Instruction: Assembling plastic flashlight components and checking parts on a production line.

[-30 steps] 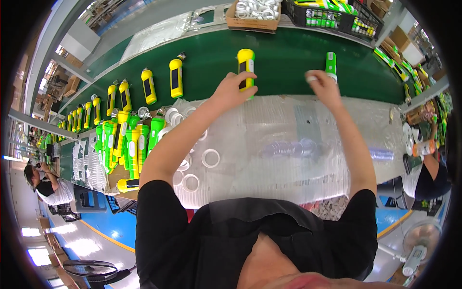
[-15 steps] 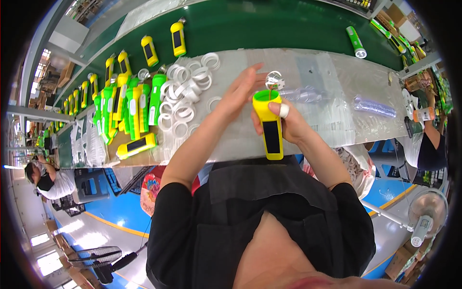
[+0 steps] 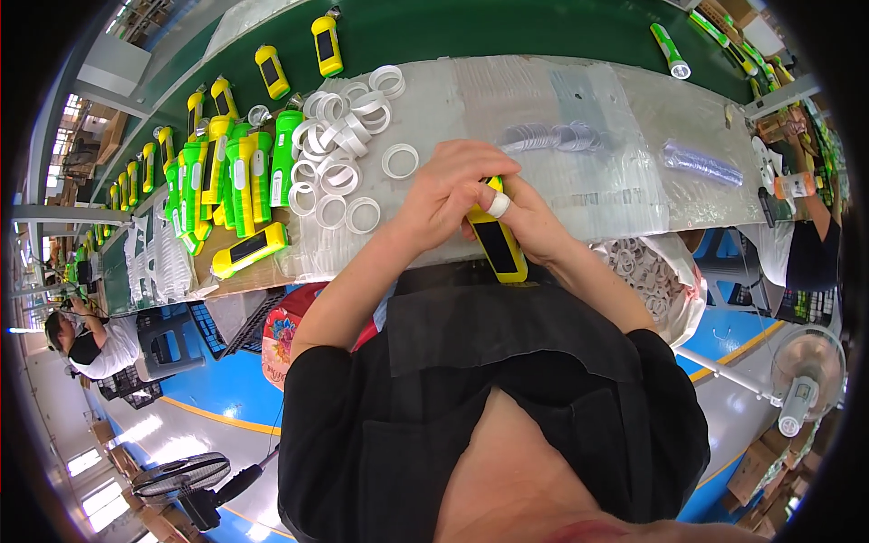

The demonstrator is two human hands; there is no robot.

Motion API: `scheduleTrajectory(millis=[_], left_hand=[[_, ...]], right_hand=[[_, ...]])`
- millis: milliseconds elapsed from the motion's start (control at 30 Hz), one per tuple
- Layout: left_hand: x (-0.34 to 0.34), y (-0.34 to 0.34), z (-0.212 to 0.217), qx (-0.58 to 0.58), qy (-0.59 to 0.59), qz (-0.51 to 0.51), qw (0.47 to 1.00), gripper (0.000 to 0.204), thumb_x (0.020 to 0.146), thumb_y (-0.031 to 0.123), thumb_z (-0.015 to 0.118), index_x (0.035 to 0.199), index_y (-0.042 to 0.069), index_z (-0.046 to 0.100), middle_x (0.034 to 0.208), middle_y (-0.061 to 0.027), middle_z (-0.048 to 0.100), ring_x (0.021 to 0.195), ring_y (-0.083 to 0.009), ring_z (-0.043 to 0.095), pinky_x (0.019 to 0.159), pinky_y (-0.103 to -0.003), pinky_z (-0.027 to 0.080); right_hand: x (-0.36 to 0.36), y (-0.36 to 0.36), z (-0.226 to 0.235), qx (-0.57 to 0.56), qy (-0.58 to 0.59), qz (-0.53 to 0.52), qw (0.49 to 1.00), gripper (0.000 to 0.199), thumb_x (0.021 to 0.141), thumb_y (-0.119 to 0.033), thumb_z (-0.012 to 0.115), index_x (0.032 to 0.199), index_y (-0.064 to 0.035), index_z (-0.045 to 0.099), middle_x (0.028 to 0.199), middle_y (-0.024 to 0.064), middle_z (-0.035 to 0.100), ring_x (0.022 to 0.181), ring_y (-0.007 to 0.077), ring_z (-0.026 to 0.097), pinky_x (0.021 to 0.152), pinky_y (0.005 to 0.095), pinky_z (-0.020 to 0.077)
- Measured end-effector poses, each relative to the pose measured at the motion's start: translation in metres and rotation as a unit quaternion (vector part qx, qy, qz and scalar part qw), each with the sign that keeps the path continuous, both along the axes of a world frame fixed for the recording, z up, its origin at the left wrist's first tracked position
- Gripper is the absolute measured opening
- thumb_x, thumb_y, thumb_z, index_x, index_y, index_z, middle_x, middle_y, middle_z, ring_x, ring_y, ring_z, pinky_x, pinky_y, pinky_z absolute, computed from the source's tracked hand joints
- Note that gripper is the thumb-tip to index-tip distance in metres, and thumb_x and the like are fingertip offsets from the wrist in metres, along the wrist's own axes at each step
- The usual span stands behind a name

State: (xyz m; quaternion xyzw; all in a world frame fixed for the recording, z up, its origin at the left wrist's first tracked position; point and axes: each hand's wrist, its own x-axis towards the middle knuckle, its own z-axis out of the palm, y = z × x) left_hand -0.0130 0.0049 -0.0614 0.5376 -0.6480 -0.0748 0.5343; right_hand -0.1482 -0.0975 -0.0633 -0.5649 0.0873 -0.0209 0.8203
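A yellow flashlight with a dark panel (image 3: pixel 498 246) is held upright near the table's front edge. My right hand (image 3: pixel 540 226) is closed round its body; a white wrap (image 3: pixel 498 204) circles the thumb. My left hand (image 3: pixel 451 188) is closed over the head end, with its fingers bent across the top. Both hands hide the flashlight's head and the silvery part seen there earlier. A single white ring (image 3: pixel 400 162) lies nearest my left hand, beside a heap of white rings (image 3: pixel 348 136).
Green and yellow flashlights (image 3: pixel 237 176) are piled at left, one yellow flashlight (image 3: pixel 252 252) lying in front. Others stand along the green belt (image 3: pixel 507 27). Clear discs (image 3: pixel 552 138) and a wrapped stack (image 3: pixel 701 163) lie right. A bag of white rings (image 3: pixel 647 276) hangs below. Co-workers sit at both sides.
My left hand has come down onto the flashlight's head, covering the silvery part that stuck out on wires. The flashlight has tilted slightly. The view has shifted, so the table sits higher.
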Motion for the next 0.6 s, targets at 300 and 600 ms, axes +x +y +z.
scheduleTrajectory(millis=[300, 600], left_hand=[[0.007, -0.062, -0.055, 0.078, -0.063, 0.228, 0.968, 0.04, 0.085, 0.029, 0.069, 0.117, 0.004, 0.062, 0.118, -0.0144, 0.061, 0.11, -0.034, 0.055, 0.091, -0.04, 0.044], [0.001, -0.035, -0.016, 0.09, 0.068, 0.127, 0.985, 0.039, 0.088, 0.025, 0.067, 0.124, 0.012, 0.062, 0.109, -0.0122, 0.057, 0.105, -0.0294, 0.052, 0.088, -0.038, 0.044]], right_hand=[[-0.027, -0.036, -0.01, 0.096, -0.028, -0.194, 0.976, 0.036, 0.099, -0.03, 0.05, 0.129, -0.0092, 0.048, 0.088, 0.0113, 0.062, 0.072, 0.0183, 0.061, 0.067, 0.0312, 0.0494], [-0.028, -0.031, -0.003, 0.032, -0.022, -0.136, 0.99, 0.043, 0.097, -0.037, 0.051, 0.128, -0.0067, 0.047, 0.088, 0.0127, 0.06, 0.073, 0.0195, 0.059, 0.066, 0.0313, 0.048]])
